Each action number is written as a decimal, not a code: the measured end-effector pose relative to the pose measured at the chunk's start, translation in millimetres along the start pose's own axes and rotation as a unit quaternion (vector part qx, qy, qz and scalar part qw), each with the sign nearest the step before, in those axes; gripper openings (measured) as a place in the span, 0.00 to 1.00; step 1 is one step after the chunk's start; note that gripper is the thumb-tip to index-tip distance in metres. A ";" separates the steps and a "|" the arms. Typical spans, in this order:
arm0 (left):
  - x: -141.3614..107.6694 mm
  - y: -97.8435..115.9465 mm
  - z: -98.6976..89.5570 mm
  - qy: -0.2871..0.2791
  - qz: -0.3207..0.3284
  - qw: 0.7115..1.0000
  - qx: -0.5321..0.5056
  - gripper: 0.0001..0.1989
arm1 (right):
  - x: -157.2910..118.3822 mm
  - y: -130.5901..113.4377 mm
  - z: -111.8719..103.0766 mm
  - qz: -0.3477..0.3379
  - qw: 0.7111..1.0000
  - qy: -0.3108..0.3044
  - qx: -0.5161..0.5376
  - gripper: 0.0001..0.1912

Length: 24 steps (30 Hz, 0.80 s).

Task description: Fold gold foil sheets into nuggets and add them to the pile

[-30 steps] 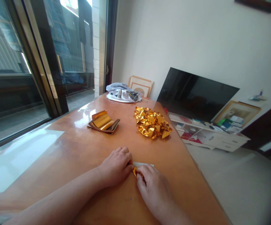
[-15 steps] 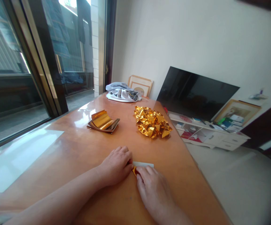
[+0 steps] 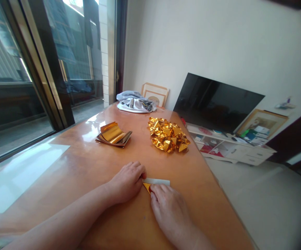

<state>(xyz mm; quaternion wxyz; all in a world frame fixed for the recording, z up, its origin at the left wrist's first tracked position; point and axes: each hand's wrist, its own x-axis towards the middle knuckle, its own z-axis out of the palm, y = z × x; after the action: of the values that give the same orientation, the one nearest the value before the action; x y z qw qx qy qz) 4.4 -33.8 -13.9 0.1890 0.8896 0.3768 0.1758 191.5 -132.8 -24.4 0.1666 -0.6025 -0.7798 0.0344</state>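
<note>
- The left hand (image 3: pixel 127 182) lies with its fingers pressed together and curled, fingertips at the left end of the foil strip; from this view, it cannot be told whether it pinches the strip or only steadies it.
- The right hand (image 3: pixel 169 208) also has its fingers together, and they rest on the strip's near edge, over the gold corner. Its thumb is hidden, so any pinch cannot be told.
- The foil strip (image 3: pixel 157 181) lies flat on the wooden table (image 3: pixel 85 163), just beyond the hands, with its pale side up. A gold folded corner (image 3: pixel 147 187) shows at its left end.
- A clean fold likely depends on keeping that corner's edge square with the strip and pressing the crease firmly along its length.
- Farther off, left of centre, sits a stack of gold foil strips (image 3: pixel 113 134); to its right lies a heap of crumpled gold foil pieces (image 3: pixel 167 135).
- At the table's far end lies a folded grey cloth (image 3: pixel 134 103).
</note>
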 end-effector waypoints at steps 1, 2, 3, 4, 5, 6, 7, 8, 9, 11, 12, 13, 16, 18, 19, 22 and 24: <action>-0.1 -0.4 0.0 0.001 -0.002 1.000 -0.004 0.08 | -0.1 0.4 0.3 -0.002 1.000 0.002 0.000 0.11; -0.2 -0.5 0.0 0.002 -0.004 1.000 -0.008 0.08 | -0.1 0.8 0.7 -0.003 1.000 0.004 0.000 0.11; -0.2 -0.3 -0.2 0.001 -0.005 1.000 -0.011 0.08 | -0.2 1.2 1.2 -0.005 1.000 0.007 0.000 0.11; -0.1 0.1 -0.4 0.001 -0.007 1.000 -0.012 0.07 | -0.3 1.4 1.6 -0.006 1.000 0.009 -0.001 0.11; 0.0 0.7 -0.6 0.002 -0.008 1.000 -0.012 0.06 | -0.3 1.4 1.9 -0.006 1.000 0.010 -0.001 0.12; 0.0 1.4 -0.6 0.004 -0.009 1.000 -0.010 0.04 | -0.4 1.1 2.0 -0.007 1.000 0.011 -0.002 0.12; 0.1 2.1 -0.6 0.008 -0.009 1.000 -0.007 0.03 | -0.5 0.6 1.9 -0.005 1.000 0.012 -0.003 0.12; 0.2 2.8 -0.5 0.012 -0.009 1.000 -0.002 0.03 | -0.7 -0.2 1.6 -0.002 1.000 0.012 -0.003 0.12; 0.3 3.3 -0.3 0.015 -0.009 1.000 0.002 0.03 | -0.8 -1.0 1.1 0.002 1.000 0.012 -0.002 0.11; 0.4 3.9 0.0 0.016 -0.008 1.000 0.006 0.03 | -1.1 -2.7 0.0 0.012 1.000 0.012 0.000 0.11; 0.5 4.1 0.1 0.015 -0.007 1.000 0.006 0.03 | -1.3 -3.5 -0.4 0.015 1.000 0.012 0.001 0.11; 0.5 4.3 0.2 0.014 -0.006 1.000 0.006 0.03 | -1.4 -4.1 -0.8 0.017 1.000 0.012 0.001 0.10; 0.5 4.6 0.4 0.013 0.000 1.000 0.006 0.03 | -1.2 -4.8 -1.0 0.012 1.000 0.010 -0.009 0.10; 0.3 4.6 0.7 0.013 0.004 1.000 0.007 0.03 | -0.9 -4.6 -0.7 0.004 1.000 0.008 -0.021 0.10; 0.1 4.6 1.0 0.014 0.005 1.000 0.008 0.02 | -0.8 -4.5 -0.6 0.001 1.000 0.007 -0.027 0.10; -0.3 4.2 1.8 0.013 0.006 1.000 0.009 0.02 | -0.8 -4.2 -0.9 -0.001 0.999 0.009 -0.033 0.09; -0.7 4.6 2.0 0.012 0.006 1.000 0.011 0.01 | -1.4 -4.3 -1.5 0.002 1.000 0.012 -0.026 0.09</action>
<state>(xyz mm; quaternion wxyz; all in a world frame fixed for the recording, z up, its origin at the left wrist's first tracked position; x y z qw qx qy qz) 7.6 -37.7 -13.6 0.1739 0.8917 0.3757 0.1830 188.3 -135.5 -22.2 0.1602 -0.6083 -0.7774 0.0075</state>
